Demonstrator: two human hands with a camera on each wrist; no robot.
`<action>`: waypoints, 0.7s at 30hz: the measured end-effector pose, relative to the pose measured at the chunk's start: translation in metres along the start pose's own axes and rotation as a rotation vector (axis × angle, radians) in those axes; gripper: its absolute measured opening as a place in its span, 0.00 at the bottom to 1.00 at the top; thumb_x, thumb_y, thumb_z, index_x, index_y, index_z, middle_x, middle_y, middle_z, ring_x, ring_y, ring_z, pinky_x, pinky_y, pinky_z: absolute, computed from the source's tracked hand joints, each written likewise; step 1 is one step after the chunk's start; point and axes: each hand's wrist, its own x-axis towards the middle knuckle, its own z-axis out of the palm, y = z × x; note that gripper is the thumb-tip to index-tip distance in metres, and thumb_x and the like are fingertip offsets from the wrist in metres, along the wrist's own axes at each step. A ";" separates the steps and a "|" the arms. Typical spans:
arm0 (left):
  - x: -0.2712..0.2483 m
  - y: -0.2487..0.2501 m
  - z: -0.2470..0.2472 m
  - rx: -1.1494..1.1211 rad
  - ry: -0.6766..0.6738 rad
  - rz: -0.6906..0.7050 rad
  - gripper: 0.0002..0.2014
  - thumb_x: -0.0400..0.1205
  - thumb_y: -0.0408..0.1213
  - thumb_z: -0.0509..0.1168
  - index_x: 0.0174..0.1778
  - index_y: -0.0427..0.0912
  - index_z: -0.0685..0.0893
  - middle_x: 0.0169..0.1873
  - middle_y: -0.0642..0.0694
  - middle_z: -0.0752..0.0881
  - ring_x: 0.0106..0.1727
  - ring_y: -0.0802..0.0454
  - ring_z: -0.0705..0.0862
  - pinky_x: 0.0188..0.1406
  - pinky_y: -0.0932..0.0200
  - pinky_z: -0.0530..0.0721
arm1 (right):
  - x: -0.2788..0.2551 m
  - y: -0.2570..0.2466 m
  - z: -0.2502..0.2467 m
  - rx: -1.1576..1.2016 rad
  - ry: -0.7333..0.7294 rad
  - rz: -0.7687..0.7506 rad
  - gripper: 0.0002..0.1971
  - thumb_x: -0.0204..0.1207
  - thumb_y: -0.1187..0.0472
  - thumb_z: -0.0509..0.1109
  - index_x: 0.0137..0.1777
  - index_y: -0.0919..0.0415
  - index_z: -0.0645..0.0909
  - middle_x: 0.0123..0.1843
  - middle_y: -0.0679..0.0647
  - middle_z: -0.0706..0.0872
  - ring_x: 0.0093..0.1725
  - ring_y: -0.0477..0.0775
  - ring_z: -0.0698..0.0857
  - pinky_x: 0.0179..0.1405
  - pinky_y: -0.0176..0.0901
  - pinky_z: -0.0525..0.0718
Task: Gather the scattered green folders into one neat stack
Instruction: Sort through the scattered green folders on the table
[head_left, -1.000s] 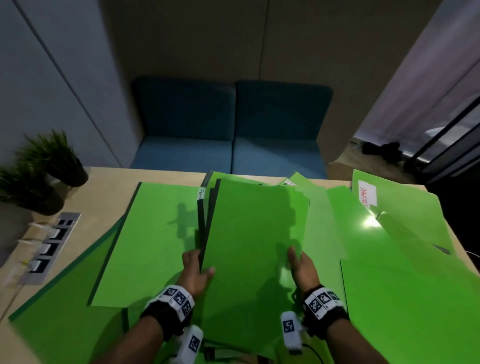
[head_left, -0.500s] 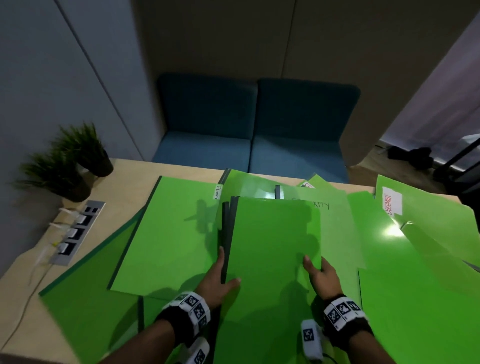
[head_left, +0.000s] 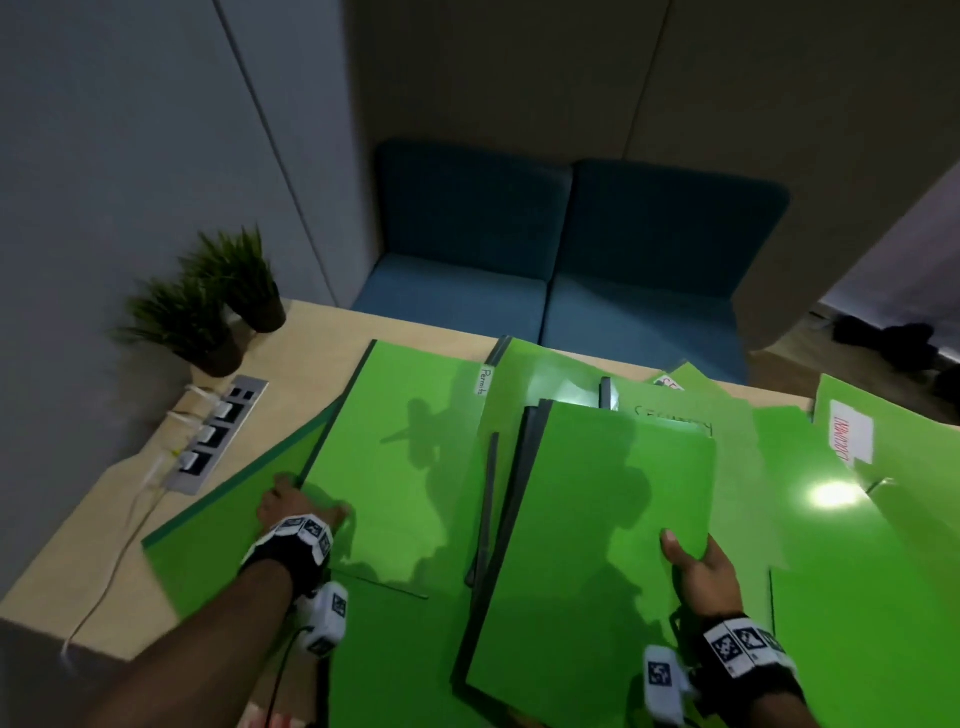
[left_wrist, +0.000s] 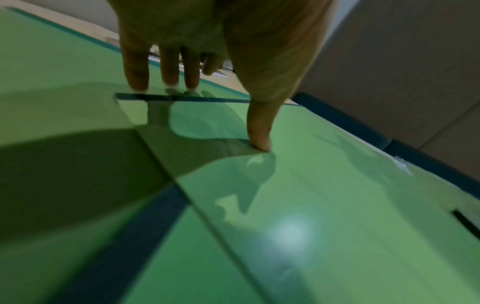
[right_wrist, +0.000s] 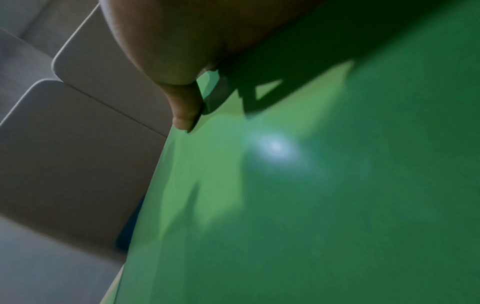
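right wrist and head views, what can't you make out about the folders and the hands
- Right hand: fingers hidden under the held stack in the head view; the right wrist view shows only the thumb.
- Handwritten word on a rear folder: partly covered by the stack.
- Folder count: overlaps hide it.
- Left hand: its grip is blurred.

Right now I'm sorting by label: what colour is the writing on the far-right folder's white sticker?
Red, on the white sticker; the head view shows it best.

Light wood table (head_left: 332, 332): scattered green folders (head_left: 405, 467), two potted plants (head_left: 208, 312), inset socket strip (head_left: 215, 434)
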 end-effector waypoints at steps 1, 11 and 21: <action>0.000 -0.005 0.001 0.012 -0.005 0.011 0.56 0.65 0.52 0.81 0.82 0.36 0.56 0.78 0.30 0.64 0.79 0.31 0.62 0.77 0.37 0.65 | -0.001 0.000 0.001 -0.002 0.002 0.003 0.34 0.78 0.51 0.71 0.81 0.56 0.63 0.80 0.64 0.69 0.74 0.74 0.72 0.67 0.72 0.74; -0.032 -0.018 0.015 -0.181 -0.198 -0.016 0.48 0.72 0.47 0.78 0.80 0.33 0.59 0.77 0.32 0.66 0.77 0.33 0.68 0.73 0.40 0.71 | 0.007 0.005 0.004 -0.035 0.026 0.061 0.38 0.78 0.50 0.71 0.84 0.57 0.58 0.83 0.65 0.64 0.77 0.74 0.69 0.71 0.70 0.71; -0.060 -0.009 0.023 -0.186 -0.139 -0.078 0.42 0.78 0.60 0.67 0.76 0.31 0.65 0.72 0.29 0.72 0.69 0.31 0.76 0.63 0.43 0.77 | 0.029 0.018 0.006 -0.099 0.033 0.046 0.38 0.73 0.44 0.73 0.79 0.61 0.67 0.77 0.64 0.75 0.71 0.71 0.78 0.68 0.66 0.76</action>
